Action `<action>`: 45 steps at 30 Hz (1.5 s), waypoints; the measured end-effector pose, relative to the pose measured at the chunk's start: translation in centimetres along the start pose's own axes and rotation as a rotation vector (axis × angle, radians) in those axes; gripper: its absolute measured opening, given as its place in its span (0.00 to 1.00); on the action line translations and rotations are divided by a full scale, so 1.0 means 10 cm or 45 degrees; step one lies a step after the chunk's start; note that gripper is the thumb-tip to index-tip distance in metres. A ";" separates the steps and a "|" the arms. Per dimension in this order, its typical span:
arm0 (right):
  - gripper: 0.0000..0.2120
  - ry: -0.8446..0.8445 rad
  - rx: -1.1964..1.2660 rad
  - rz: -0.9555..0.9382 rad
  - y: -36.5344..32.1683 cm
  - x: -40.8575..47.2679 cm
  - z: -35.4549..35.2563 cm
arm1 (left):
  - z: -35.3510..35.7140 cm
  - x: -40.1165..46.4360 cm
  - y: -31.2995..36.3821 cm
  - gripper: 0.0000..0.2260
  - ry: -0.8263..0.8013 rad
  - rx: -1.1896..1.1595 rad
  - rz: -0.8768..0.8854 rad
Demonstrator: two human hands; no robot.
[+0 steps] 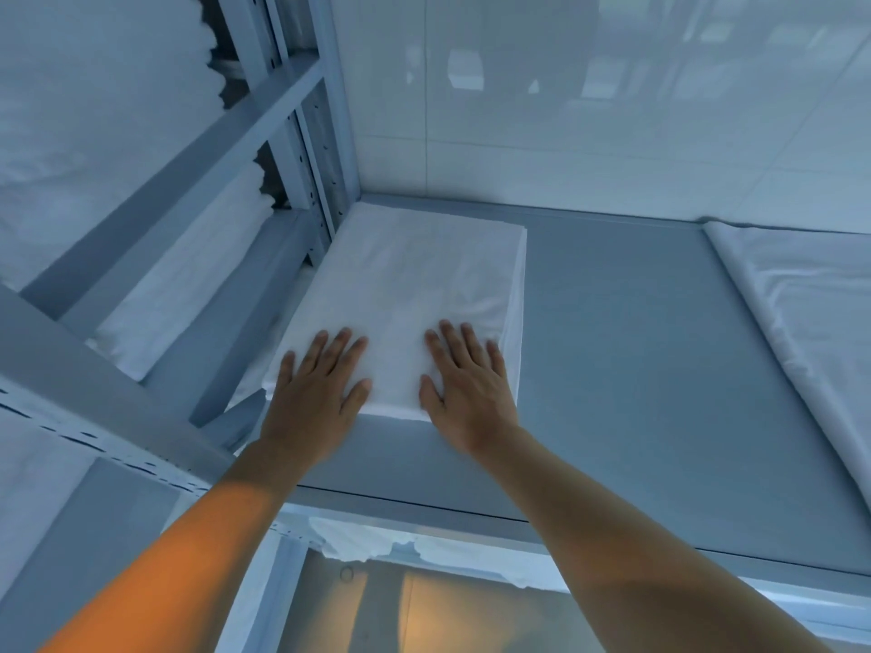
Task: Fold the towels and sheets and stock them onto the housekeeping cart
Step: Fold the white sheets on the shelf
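You are pressing both palms flat, fingers straight, gripping nothing: left hand, right hand, on the near end of the folded white sheet lying in the shelf back-left corner. Likely soft, light, slumping; support it from underneath. Its underside and layer count are staying hidden.

A single view is given, taken from a wide-angle camera worn on the head. It is aimed forward and steeply down onto a grey shelf, seen from close above. Both forearms are seen entering from the bottom edge, the left grip and right grip lying near the middle. Beyond the grips a tiled wall is taken in; straight lines are bent toward the edges.
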State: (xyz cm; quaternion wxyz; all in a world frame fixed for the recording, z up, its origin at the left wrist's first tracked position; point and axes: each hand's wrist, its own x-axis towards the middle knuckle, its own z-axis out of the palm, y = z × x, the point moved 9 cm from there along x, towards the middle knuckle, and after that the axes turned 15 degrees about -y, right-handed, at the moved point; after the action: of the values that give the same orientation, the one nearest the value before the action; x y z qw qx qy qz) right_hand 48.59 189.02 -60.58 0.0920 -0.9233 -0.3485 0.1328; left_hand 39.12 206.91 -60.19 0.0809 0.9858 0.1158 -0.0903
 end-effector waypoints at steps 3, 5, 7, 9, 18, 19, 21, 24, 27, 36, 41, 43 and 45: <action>0.32 -0.018 0.014 -0.021 0.02 -0.03 -0.01 | 0.01 -0.01 0.05 0.26 -0.018 -0.028 -0.059; 0.32 -0.041 0.044 -0.056 0.06 -0.11 -0.01 | -0.03 -0.04 0.20 0.25 -0.032 -0.090 -0.078; 0.31 -0.073 0.087 -0.062 0.23 -0.28 -0.03 | -0.07 -0.12 0.57 0.25 -0.038 -0.125 -0.009; 0.30 -0.088 0.083 -0.043 0.55 -0.51 -0.10 | -0.09 -0.16 1.00 0.25 -0.033 -0.155 0.074; 0.29 0.055 0.072 0.279 2.97 -1.92 -0.85 | 0.06 0.10 3.47 0.24 -0.076 -0.214 0.342; 0.29 0.066 0.081 0.318 3.24 -2.12 -0.90 | 0.10 0.10 3.79 0.23 -0.087 -0.213 0.377; 0.29 0.091 0.098 0.368 3.73 -2.50 -0.98 | 0.19 0.10 4.40 0.23 -0.118 -0.199 0.437; 0.28 0.101 0.102 0.448 4.40 -3.01 -1.03 | 0.33 0.09 5.24 0.24 -0.151 -0.194 0.541; 0.29 0.069 0.111 0.512 4.93 -3.42 -1.01 | 0.46 0.07 5.94 0.24 -0.166 -0.181 0.615; 0.31 -0.041 0.081 0.512 5.52 -3.73 -0.74 | 0.94 0.20 6.86 0.27 -0.178 -0.003 0.559; 0.33 -0.033 0.059 0.476 5.36 -3.58 -0.67 | 0.99 0.25 6.71 0.29 -0.138 0.030 0.562; 0.33 -0.027 0.068 0.456 5.25 -3.51 -0.67 | 0.96 0.25 6.63 0.30 -0.132 0.021 0.571; 0.33 -0.023 0.074 0.451 5.15 -3.45 -0.65 | 0.94 0.24 6.53 0.30 -0.121 0.011 0.579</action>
State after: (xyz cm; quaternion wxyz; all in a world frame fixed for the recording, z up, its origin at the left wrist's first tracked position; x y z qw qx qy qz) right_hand 57.57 127.38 -61.68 0.0907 -0.9660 -0.1770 0.1653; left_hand 55.84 143.03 -60.70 0.1003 0.9816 -0.1136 -0.1165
